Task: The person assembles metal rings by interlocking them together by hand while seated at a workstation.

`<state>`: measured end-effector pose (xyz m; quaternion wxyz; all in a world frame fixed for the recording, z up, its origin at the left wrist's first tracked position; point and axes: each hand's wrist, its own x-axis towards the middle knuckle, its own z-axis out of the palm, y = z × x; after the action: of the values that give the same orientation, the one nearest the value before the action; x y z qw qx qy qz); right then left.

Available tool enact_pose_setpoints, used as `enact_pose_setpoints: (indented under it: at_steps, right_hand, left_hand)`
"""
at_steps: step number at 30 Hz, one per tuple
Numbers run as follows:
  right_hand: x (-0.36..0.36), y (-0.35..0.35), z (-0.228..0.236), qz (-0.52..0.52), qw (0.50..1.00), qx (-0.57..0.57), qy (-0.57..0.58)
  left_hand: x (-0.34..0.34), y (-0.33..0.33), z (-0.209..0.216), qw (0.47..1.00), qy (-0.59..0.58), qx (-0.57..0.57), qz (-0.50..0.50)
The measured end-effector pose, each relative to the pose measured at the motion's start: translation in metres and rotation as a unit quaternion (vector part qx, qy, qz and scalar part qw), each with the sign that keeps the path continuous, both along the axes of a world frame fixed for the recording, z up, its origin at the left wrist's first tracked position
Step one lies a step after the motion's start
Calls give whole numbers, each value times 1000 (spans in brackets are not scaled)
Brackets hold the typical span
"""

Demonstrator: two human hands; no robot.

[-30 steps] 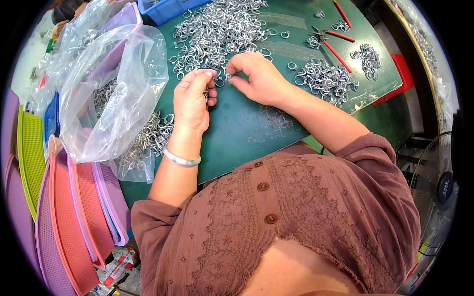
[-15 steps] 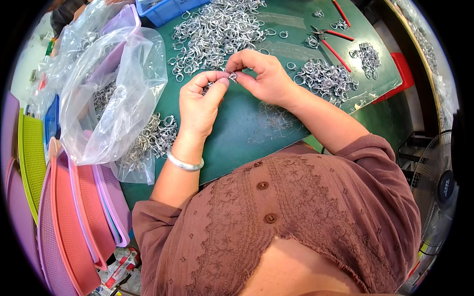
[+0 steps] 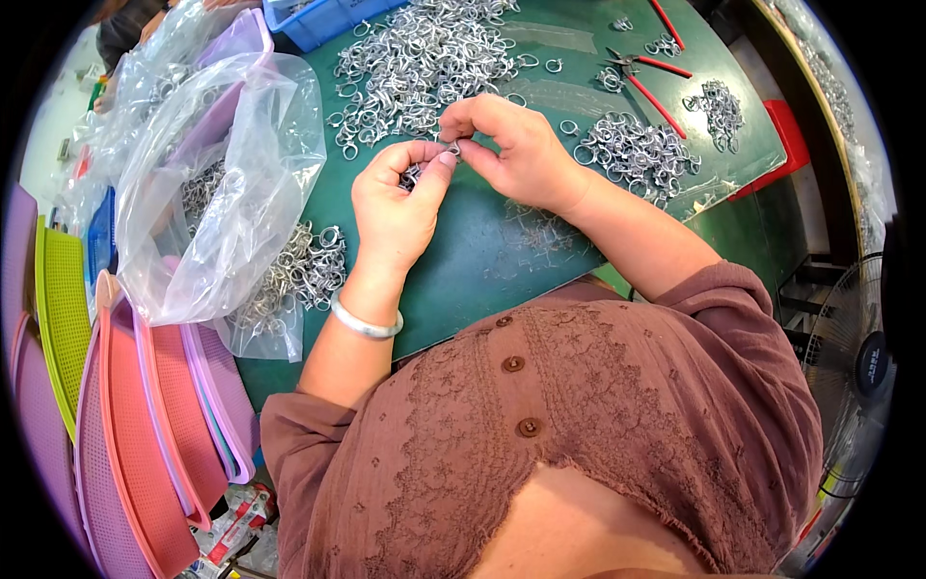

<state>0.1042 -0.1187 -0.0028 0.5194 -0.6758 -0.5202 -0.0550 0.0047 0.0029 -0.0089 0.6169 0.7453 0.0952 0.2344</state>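
Observation:
Over the green table (image 3: 463, 261), a small silver ring (image 3: 452, 150) is pinched between the fingertips of both hands. My left hand (image 3: 397, 193) holds it with thumb and index finger, and more metal rings (image 3: 410, 178) show partly inside its curled fingers. My right hand (image 3: 516, 145) grips the ring's other side, its thumb and fingers partly hiding it. Just beyond the hands spreads a large heap of silver rings (image 3: 424, 68). A smaller pile of rings (image 3: 637, 154) lies right of my right hand.
Red-handled pliers (image 3: 648, 81) lie at the back right near small ring clusters (image 3: 719, 114). At left, a clear plastic bag (image 3: 260, 183) stands by another ring pile (image 3: 304, 270). Stacked coloured baskets (image 3: 145, 434) fill the lower left. A blue crate (image 3: 328, 21) sits at the back; a fan (image 3: 849, 357) stands right.
The left hand has turned slightly and shifted a little right, its thumb now over the ring. The right hand has barely moved; both still hold the ring.

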Motion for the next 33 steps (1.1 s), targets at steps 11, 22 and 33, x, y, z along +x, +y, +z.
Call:
enact_pose_setpoints:
  at_steps: [11, 22, 33]
  right_hand:
    - [7, -2, -4, 102, 945, -53, 307]
    - [11, 0, -7, 139, 897, -67, 413]
    - [12, -2, -2, 148, 862, -111, 472]
  left_hand:
    - [-1, -4, 2, 995, 34, -95, 2]
    - [0, -5, 5, 994, 28, -102, -23]
    - [2, -3, -2, 995, 28, -96, -14]
